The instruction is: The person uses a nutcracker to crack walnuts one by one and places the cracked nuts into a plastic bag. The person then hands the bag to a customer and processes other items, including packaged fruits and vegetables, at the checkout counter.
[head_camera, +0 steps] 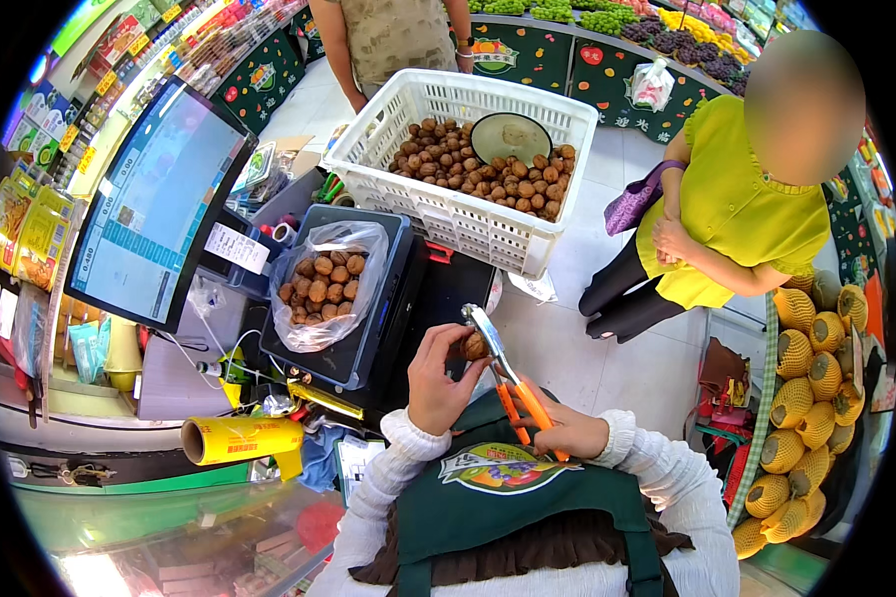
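A brown walnut (475, 345) is pinched between the thumb and fingers of my left hand (442, 377). My right hand (567, 427) grips the orange handles of metal-jawed pliers (535, 407), whose jaws are at the walnut; whether they press on it I cannot tell. Both hands are in front of my dark green apron (523, 515). Ahead and to the left, an open clear plastic bag (369, 246) of walnuts rests on a black scale (269, 339). Beyond the scale stands a white slatted plastic crate (448, 213) holding many walnuts and a round shallow dish (511, 138).
A touchscreen monitor (157, 205) stands left of the scale, with a yellow roll (246, 439) below it. A person in a yellow-green top (754, 201) stands at the right, another (396, 37) behind the crate. Netted melons (791, 403) are piled at the far right.
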Demonstrator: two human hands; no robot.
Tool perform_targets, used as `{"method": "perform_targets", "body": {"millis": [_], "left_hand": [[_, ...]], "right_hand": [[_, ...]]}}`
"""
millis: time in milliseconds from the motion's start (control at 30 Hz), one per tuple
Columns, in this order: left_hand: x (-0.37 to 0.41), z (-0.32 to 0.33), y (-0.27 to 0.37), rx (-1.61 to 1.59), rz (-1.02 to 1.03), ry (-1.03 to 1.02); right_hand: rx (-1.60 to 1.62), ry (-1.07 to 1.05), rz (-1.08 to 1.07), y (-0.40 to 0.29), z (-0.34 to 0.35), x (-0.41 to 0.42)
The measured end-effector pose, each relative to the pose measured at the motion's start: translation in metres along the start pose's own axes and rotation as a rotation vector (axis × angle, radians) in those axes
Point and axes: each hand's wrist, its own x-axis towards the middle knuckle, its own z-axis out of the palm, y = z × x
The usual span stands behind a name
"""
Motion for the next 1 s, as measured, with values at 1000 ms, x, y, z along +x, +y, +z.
{"method": "perform_targets", "body": {"millis": [1000], "left_hand": [[-0.008,0.012,-0.008,-0.081,-0.044,-0.007]], "right_hand": [[-0.19,0.174,-0.17,0.022,0.01,0.01]]}}
